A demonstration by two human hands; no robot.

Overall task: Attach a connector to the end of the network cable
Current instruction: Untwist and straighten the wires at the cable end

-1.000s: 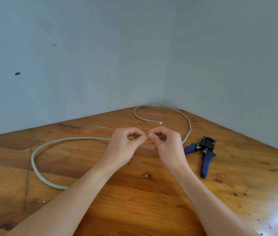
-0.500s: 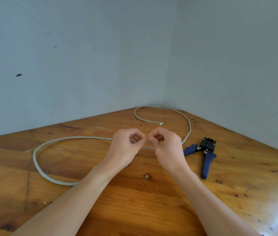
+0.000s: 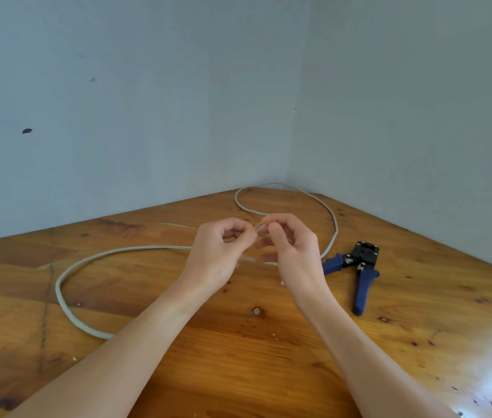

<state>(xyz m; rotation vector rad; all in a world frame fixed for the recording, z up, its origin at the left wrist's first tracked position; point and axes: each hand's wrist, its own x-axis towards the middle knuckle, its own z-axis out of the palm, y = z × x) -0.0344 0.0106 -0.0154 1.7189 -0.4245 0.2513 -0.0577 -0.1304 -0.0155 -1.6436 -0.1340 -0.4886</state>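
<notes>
Left hand [image 3: 217, 251] and right hand [image 3: 291, 248] pinching blurred cable end [image 3: 260, 228], connector indistinct

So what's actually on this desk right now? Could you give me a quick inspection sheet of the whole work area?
Surface: wooden table, knotty and varnished, with glare at the near right.
Job's things: grey network cable looped across the table; a small piece that looks like the clear connector between the fingertips; blue-handled crimping tool lying to the right, untouched.
Clutter: a few tiny specks on the wood.
Hands: left hand and right hand are raised above the table, both pinching at the connector.
Cables: only the network cable.
Surroundings: plain pale blue walls meeting in a corner.
</notes>
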